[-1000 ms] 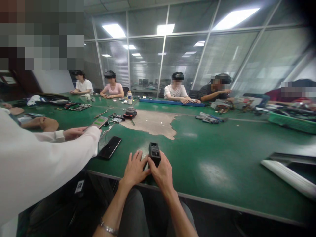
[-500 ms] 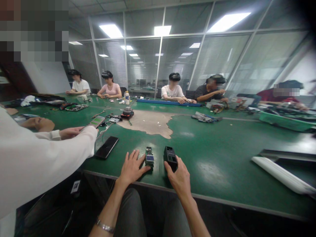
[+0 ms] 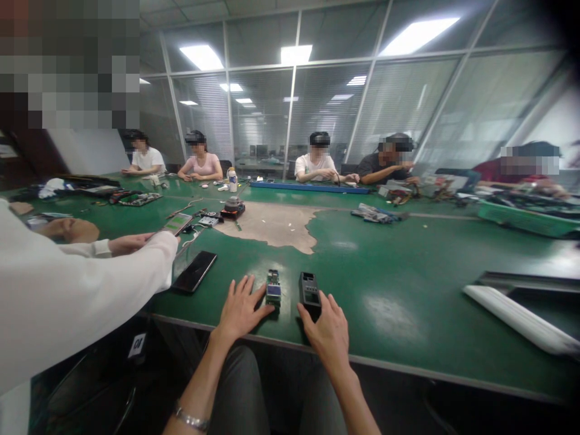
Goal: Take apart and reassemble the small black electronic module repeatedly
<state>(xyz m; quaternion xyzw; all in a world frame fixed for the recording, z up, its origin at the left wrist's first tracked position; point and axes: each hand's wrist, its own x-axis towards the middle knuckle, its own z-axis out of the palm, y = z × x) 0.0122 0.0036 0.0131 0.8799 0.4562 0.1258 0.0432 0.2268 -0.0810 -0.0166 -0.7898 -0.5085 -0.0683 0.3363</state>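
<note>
Since a second ago, the black casing (image 3: 309, 287) has shifted to the right, and a narrow green circuit board (image 3: 273, 290), out of sight then, now lies bare beside it. Across the bench (image 3: 385, 260), a person in a white top (image 3: 312, 166) has drawn their hands apart behind a long blue strip (image 3: 312, 188).

Close on the left, a neighbour's white sleeve (image 3: 113, 278) reaches over the bench edge, and just beyond its cuff lies a dark, phone-like slab (image 3: 196, 272). Ahead is a bare brown patch (image 3: 276, 226) with a round-topped device (image 3: 232, 208) at its left side; a grey bundle (image 3: 374, 214) sits farther right. Well to the right are a white-edged frame (image 3: 512, 320) and a green basket (image 3: 521, 219) — the bench between them and the casing is open.

Both forearms reach forward from the near edge. Left hand (image 3: 239, 308): palm down, fingers spread, gripping nothing, its thumb beside the board's near end. Right hand (image 3: 327, 326): curled about the casing's near end — thumb on one side, fingers on the other.
</note>
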